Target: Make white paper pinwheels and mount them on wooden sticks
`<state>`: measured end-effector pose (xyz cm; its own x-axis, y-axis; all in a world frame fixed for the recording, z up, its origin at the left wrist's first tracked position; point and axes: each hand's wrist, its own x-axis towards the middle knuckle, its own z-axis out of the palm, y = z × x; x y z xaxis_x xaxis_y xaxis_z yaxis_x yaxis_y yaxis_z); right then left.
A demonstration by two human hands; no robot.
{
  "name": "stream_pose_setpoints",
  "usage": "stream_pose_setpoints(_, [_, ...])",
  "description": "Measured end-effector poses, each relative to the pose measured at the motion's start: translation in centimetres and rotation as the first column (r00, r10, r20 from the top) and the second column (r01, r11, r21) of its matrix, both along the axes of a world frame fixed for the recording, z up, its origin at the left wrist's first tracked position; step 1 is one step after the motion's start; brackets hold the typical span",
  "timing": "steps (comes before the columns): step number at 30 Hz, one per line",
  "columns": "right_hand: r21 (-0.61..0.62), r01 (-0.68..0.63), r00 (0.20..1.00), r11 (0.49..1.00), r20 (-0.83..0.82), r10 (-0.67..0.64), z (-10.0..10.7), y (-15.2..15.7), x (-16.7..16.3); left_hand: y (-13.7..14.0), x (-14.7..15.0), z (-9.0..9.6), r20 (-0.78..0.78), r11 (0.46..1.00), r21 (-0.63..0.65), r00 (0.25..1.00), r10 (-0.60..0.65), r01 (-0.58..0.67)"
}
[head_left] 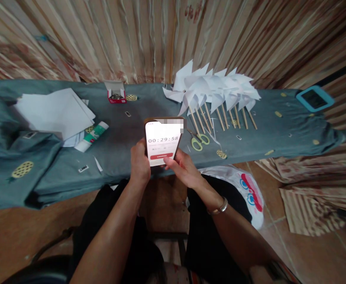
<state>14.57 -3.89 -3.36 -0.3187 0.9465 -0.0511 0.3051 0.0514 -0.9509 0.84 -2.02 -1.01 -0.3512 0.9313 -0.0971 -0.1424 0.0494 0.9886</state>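
A smartphone [162,144] is held up between both hands over the near edge of the table, its lit screen reading 00:29:58 above a red button. My left hand [140,159] is closed around the phone's left side. My right hand [184,167] grips the lower right corner, with the thumb over the bottom of the screen, close under the red button. Just right of the phone lie scissors [200,142] with yellow-green handles. Behind them, several white paper pinwheels [214,88] on wooden sticks lie in an overlapping row.
On the left are a stack of white paper [53,112], a green and white glue stick [92,136] and an opened red box [117,96] of small metal pieces. A blue-framed device [315,98] rests far right. Below the blue-grey tablecloth [149,102], a white plastic bag [249,193] sits by my leg.
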Motion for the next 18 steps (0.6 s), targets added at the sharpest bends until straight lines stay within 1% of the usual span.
stream_pose_setpoints(7, [0.013,-0.010,1.000,1.000,-0.013,0.010,-0.1,0.0,0.0,-0.1,-0.1,0.1,0.012,1.000,0.012,1.000,-0.026,0.026])
stream_pose_setpoints(14, [-0.005,0.001,1.000,1.000,-0.012,-0.001,-0.2,0.0,0.1,0.2,-0.1,-1.0,-0.001,0.999,0.041,1.000,0.006,-0.006])
stream_pose_setpoints(18, [0.001,0.005,1.000,1.000,-0.005,-0.005,-0.2,0.0,0.1,0.1,-0.1,-0.8,-0.017,0.998,0.061,1.000,0.002,-0.001])
